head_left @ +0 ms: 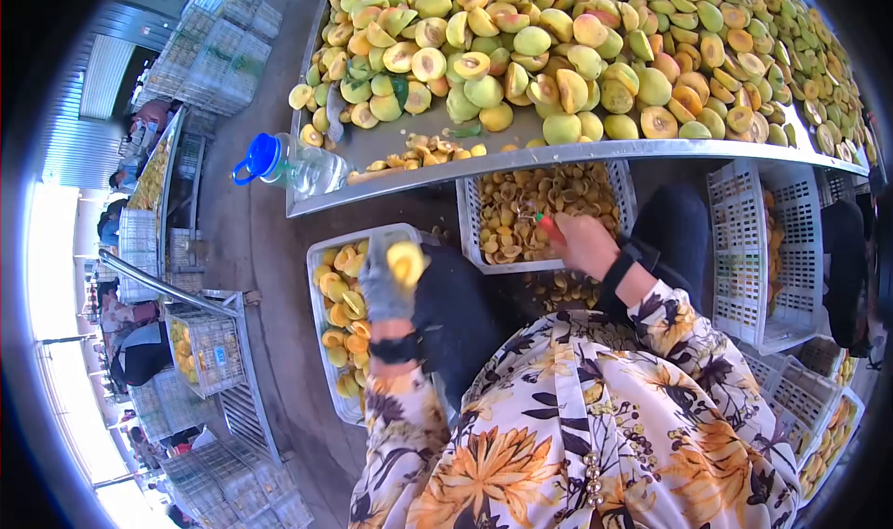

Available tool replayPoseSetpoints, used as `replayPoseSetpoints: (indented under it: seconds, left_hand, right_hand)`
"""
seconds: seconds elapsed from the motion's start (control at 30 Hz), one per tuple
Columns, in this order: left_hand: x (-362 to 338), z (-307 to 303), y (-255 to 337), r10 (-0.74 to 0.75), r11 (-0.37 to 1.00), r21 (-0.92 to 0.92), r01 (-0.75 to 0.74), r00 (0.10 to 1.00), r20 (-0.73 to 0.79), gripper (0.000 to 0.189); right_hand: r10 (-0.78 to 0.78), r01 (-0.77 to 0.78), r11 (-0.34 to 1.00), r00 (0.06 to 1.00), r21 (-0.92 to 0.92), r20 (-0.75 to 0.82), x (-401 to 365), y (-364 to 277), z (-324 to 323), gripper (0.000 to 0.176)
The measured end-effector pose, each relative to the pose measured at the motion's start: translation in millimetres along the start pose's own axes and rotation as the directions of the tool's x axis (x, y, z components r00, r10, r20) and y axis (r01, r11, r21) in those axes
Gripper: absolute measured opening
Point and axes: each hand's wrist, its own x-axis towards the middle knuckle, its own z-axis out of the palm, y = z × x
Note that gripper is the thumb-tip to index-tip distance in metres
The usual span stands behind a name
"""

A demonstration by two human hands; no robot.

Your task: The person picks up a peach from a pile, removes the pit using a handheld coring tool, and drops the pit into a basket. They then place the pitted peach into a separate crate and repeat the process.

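My left hand [383,287], in a grey glove, grips a yellow peach half [406,264], somewhat blurred. It is over the edge of a white crate [314,278] that holds pitted peach halves [346,308]. Closed around the red handle of a small tool [551,230] is my bare right hand [588,247]. The tool's thin metal end points left and is too small to make out fully. Under that hand stands another white crate [473,241], filled with brownish-yellow scraps and pits [521,199].
A metal table [558,156] heaped with cut peaches [484,92] spans the top. On its left corner lies a water bottle [321,171] with a blue cap. White crates [735,250] stand at right. Stacked crates [219,54] and other people [139,352] are at left.
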Motion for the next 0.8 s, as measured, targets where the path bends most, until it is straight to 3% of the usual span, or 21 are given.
replayPoseSetpoints:
  seconds: [0.03,0.07,0.1,0.13,0.17,0.23,0.3,0.33,0.37,0.43,0.5,0.57,0.6,0.7,0.73,0.77,0.8]
  left_hand:
    - [-10.0,-17.3,-12.8,-0.131,0.939,-0.304,0.162,0.984,0.120,0.051]
    - [-31.1,-19.9,-88.2,0.052,0.970,0.224,-0.094,0.981,0.184,0.040]
    - [-24.0,-39.9,-67.9,-0.305,0.924,0.323,0.206,0.905,0.296,0.034]
    - [-11.4,-58.3,-43.3,-0.622,0.768,0.449,0.456,0.699,0.354,0.033]
    - [-3.6,-57.2,-40.3,-0.616,0.772,0.451,0.448,0.702,0.357,0.033]
    - [21.2,-50.3,-28.2,-0.420,0.907,0.063,0.416,0.887,0.189,0.033]
    - [71.3,-24.3,4.9,-0.320,0.931,-0.122,0.344,0.930,0.179,0.038]
    - [95.4,0.8,4.7,-0.095,0.995,-0.013,0.098,0.984,0.148,0.041]
    - [119.8,25.8,6.1,0.142,0.982,0.102,-0.157,0.980,0.141,0.043]
    - [167.8,57.5,65.3,0.175,0.985,-0.022,-0.174,0.982,0.068,0.050]
    - [210.6,96.7,91.9,0.210,0.977,0.039,-0.211,0.977,0.036,0.050]
    - [242.9,119.2,113.1,-0.048,0.993,0.114,0.013,0.950,0.309,0.057]
    - [248.0,126.8,118.1,0.018,0.960,0.263,-0.100,0.955,0.295,0.060]
    - [251.3,137.4,117.4,-0.008,0.953,0.293,-0.082,0.957,0.291,0.061]
    - [249.9,124.9,127.1,-0.082,0.981,0.193,0.017,0.939,0.335,0.062]
    - [242.1,120.0,125.3,-0.082,0.981,0.196,0.015,0.937,0.339,0.062]
    - [231.6,113.6,121.6,0.031,0.999,0.028,-0.039,0.962,0.271,0.063]
  right_hand:
    - [0.035,-0.041,0.987,0.999,0.157,0.040,-5.4,-4.0,-1.9,0.018]
    - [0.032,-0.040,0.979,0.998,0.200,0.047,-7.6,-5.9,-0.2,0.017]
    - [0.036,-0.043,0.977,0.999,0.208,0.036,-9.1,-4.8,4.0,0.017]
    - [0.001,0.000,0.989,1.000,0.146,-0.006,-9.7,-1.5,11.1,0.017]
    - [-0.036,0.039,0.996,0.998,0.079,-0.042,-9.6,1.7,17.5,0.017]
    - [-0.061,0.069,0.993,0.995,0.095,-0.080,-8.5,0.3,23.1,0.017]
    - [-0.084,0.094,0.988,0.993,0.123,-0.084,-8.6,-8.1,19.6,0.017]
    - [-0.097,0.112,0.984,0.990,0.140,-0.107,-10.1,-11.9,13.9,0.017]
    - [-0.095,0.111,0.985,0.988,0.134,-0.122,-12.6,-13.1,7.7,0.017]
    - [-0.089,0.116,0.977,0.985,0.179,-0.148,-18.0,-11.1,-3.0,0.018]
    - [-0.060,0.094,0.978,0.982,0.185,-0.181,-27.1,-4.6,-10.6,0.019]
    - [-0.008,0.044,0.981,0.982,0.187,-0.191,-37.5,0.7,-20.1,0.019]
    - [0.006,0.031,0.983,0.980,0.179,-0.199,-40.5,3.2,-23.1,0.019]
    - [0.063,0.001,0.967,0.967,0.253,-0.246,-46.6,4.9,-31.1,0.019]
    - [0.068,-0.002,0.966,0.967,0.257,-0.247,-46.2,2.3,-35.3,0.019]
    - [0.094,0.012,0.941,0.951,0.339,-0.293,-42.5,-1.1,-40.5,0.021]
    - [0.123,0.031,0.907,0.934,0.420,-0.336,-36.1,-4.2,-43.8,0.023]
